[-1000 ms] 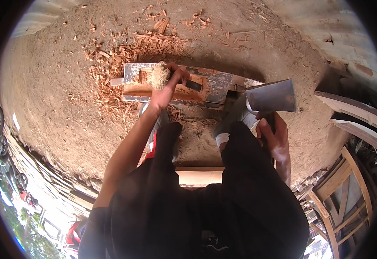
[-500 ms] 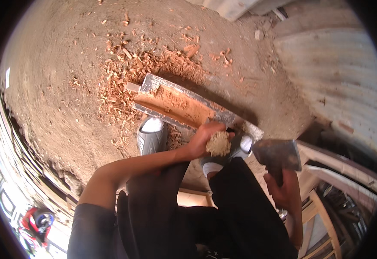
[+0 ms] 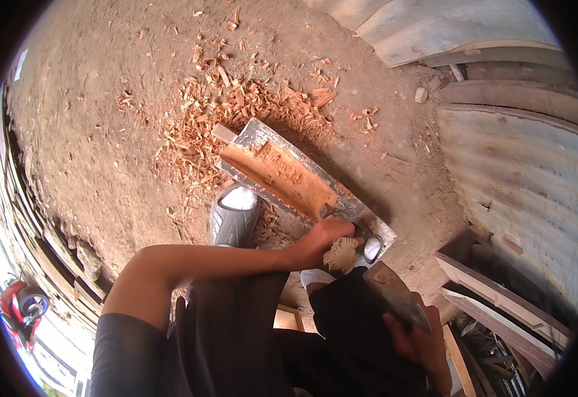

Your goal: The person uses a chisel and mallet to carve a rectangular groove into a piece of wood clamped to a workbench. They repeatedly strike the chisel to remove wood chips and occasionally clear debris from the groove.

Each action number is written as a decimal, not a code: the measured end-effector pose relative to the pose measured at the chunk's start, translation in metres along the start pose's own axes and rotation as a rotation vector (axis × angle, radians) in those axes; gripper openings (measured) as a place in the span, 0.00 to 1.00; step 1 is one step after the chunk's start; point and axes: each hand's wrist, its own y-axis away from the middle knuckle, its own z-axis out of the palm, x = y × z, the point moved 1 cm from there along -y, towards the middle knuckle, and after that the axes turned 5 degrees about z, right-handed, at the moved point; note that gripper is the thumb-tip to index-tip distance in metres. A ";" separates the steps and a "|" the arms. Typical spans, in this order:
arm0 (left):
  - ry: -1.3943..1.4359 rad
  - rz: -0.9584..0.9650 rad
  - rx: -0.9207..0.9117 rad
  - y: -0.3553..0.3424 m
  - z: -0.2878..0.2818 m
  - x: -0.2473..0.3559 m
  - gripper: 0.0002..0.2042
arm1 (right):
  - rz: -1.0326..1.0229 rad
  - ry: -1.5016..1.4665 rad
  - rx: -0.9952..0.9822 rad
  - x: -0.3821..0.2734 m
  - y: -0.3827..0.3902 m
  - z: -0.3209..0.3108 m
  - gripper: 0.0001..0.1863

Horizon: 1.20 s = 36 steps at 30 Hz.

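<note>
A wooden beam (image 3: 309,164) with flaking grey paint lies slanted on the ground, a long trough cut into its orange-brown wood. My left hand (image 3: 322,241) is closed around a chisel whose frayed, mushroomed handle end (image 3: 340,255) points toward me. The chisel's tip meets the near end of the trough, though my fingers partly cover it. To the right, my right hand (image 3: 418,341) grips a hatchet by its handle; the dark metal hatchet head (image 3: 395,294) is over my right knee, apart from the chisel.
Wood shavings (image 3: 236,99) lie heaped beyond the beam. My grey shoe (image 3: 234,218) is beside its near side; my other foot is by its near end. Corrugated metal sheets (image 3: 507,165) and boards (image 3: 500,291) line the right; stacked planks (image 3: 31,192) run along the left.
My right hand has brought the hatchet down toward me and away from the chisel, its head turned. The left hand keeps the chisel at the trough's near end. The whole view has shifted.
</note>
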 end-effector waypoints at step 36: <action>-0.014 -0.124 -0.006 -0.005 0.010 -0.004 0.14 | 0.119 -0.085 -0.082 0.036 -0.045 0.052 0.20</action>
